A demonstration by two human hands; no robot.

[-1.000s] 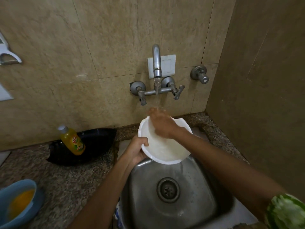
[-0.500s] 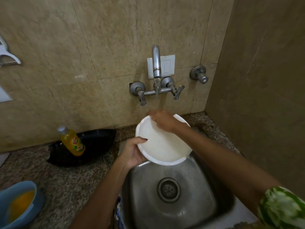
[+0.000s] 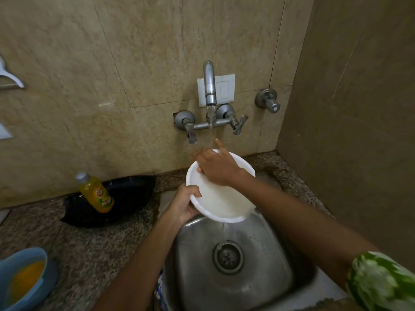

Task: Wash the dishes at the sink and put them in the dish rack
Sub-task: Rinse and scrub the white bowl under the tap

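Observation:
A white plate [image 3: 221, 204] is tilted over the steel sink [image 3: 265, 272], under water running from the wall tap [image 3: 210, 86]. My left hand [image 3: 184, 204] grips the plate's left rim, thumb curled over the edge. My right hand [image 3: 216, 166] lies flat on the plate's upper face with fingers spread, directly under the stream. Water pours off the plate's lower rim toward the drain [image 3: 228, 258]. No dish rack is in view.
A yellow dish soap bottle [image 3: 96, 194] leans in a black pan [image 3: 125, 198] on the granite counter [image 3: 85, 248] left of the sink. A blue bowl [image 3: 21, 279] with yellow liquid sits at the lower left. A wall closes off the right side.
My right hand has kept rubbing the upper part of the plate, shifting up and left toward the rim. The plate has tilted a little, and water now streams off its lower edge.

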